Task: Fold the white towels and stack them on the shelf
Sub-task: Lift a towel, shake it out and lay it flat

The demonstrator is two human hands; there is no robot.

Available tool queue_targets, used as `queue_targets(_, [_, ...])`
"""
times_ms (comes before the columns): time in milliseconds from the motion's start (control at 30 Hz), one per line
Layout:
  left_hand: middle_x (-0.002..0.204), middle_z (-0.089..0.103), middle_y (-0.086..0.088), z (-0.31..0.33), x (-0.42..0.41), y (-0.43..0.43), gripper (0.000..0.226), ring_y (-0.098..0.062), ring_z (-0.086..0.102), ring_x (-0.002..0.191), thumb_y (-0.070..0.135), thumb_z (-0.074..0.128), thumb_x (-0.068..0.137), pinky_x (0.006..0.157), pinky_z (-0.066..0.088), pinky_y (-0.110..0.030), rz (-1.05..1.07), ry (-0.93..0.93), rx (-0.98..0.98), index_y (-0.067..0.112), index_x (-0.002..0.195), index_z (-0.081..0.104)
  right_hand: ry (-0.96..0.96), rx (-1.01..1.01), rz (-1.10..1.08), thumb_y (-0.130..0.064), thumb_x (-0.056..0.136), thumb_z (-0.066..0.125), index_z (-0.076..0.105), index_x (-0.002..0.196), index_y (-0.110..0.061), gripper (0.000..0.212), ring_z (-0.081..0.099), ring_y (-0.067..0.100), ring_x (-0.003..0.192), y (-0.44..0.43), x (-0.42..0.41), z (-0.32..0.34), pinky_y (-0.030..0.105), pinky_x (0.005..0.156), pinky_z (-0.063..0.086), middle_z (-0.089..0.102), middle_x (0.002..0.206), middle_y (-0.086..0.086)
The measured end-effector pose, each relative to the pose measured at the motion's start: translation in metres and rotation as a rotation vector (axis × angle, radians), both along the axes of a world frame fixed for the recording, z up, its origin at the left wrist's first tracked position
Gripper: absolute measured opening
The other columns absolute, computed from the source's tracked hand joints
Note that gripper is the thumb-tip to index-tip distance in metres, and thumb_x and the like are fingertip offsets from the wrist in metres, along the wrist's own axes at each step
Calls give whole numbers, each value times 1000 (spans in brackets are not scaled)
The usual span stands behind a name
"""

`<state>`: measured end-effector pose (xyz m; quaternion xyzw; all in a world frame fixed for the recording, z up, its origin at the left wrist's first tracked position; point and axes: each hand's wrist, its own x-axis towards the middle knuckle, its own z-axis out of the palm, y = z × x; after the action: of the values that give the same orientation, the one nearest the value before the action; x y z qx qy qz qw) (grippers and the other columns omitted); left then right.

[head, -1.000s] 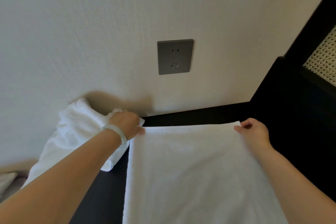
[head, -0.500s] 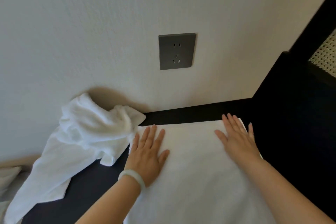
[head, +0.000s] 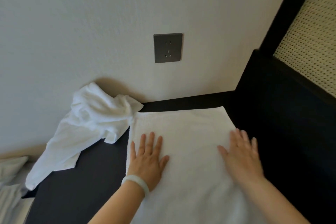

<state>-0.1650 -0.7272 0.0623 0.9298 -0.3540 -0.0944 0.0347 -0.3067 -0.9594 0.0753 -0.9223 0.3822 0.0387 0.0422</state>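
A white towel [head: 183, 132] lies spread flat on a dark surface [head: 81, 187], its far edge close to the wall. My left hand [head: 147, 160], with a pale bracelet at the wrist, presses flat on the towel's left part, fingers spread. On the towel's right part my right hand [head: 241, 156] lies flat too, slightly blurred. A second white towel [head: 87, 125] sits crumpled to the left, leaning against the wall and hanging over the surface's left edge.
A grey wall socket [head: 167, 47] is set in the pale wall above the towel. A black frame with a woven cane panel [head: 309, 32] rises on the right. White bedding [head: 11, 187] shows at the lower left.
Both hands let go of the towel's far corners, laid flat on it, and have slid back toward me over the cloth. The crumpled towel has not moved.
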Motion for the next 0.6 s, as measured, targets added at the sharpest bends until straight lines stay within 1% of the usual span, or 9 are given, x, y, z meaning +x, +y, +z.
queue_targets(67, [155,-36,9,-3,-27,-5,67,-18,-39,140,63,-22,85,115,-24,-48,-71,-26,-48,37,147,-28,-127,1,245,-56,97,7,-3,156,-18,70,-8,16,152,53,5,-2,39,120,-16,-5,164,-1])
queue_targets(100, [157,-31,9,-8,-41,-3,67,-18,-35,142,62,-24,85,115,-22,-49,-115,-44,-54,38,148,-24,-171,20,384,-52,98,14,13,157,-19,68,7,17,153,76,2,-8,36,120,-13,10,164,0])
queue_targets(133, [161,-21,9,-12,-52,1,65,-21,-26,146,61,-17,89,115,-16,-50,-138,-57,-64,40,151,-16,-185,41,482,-48,97,22,29,155,-20,64,23,18,150,92,-4,-14,35,119,-7,25,161,1])
queue_targets(167, [162,-15,9,-15,-59,7,63,-23,-18,148,59,-8,92,115,-11,-52,-124,-54,-71,41,152,-10,-169,43,497,-47,98,23,34,154,-21,63,27,18,149,95,-13,-19,35,119,-3,29,160,0])
queue_targets(267, [154,-36,15,-19,-57,14,58,-17,-31,144,57,-7,90,115,-19,-53,-60,-12,-52,46,141,-33,-132,30,212,-52,101,8,-6,157,-21,65,-12,9,150,48,-47,-33,36,122,-9,-8,165,-4])
queue_targets(367, [155,-36,10,-14,-59,7,57,-19,-34,143,54,2,98,115,-19,-54,-21,-3,-39,41,142,-33,-15,-30,-55,-55,99,3,-13,156,-15,71,-13,15,152,12,-61,-26,42,124,-6,-12,166,3])
queue_targets(433, [156,-34,5,-13,-72,-2,60,-23,-33,143,57,-4,95,114,-23,-53,-1,5,-48,35,146,-28,-59,-48,-22,-56,99,5,-9,156,-10,75,-12,18,152,26,-48,-21,42,122,-13,-8,166,6])
queue_targets(500, [155,-35,4,-13,-91,-5,66,-23,-35,142,60,-18,86,112,-26,-53,-55,-17,-46,33,145,-29,-126,-10,168,-54,101,12,-9,156,-12,72,-20,12,149,59,-34,-26,36,119,-22,-13,164,2])
queue_targets(600, [154,-37,9,-19,-99,18,69,-18,-36,141,61,-23,78,113,-21,-56,-61,4,-19,40,143,-33,-115,68,299,-54,101,10,-10,157,-20,69,-22,5,146,87,-45,-37,33,120,-18,-14,165,-4])
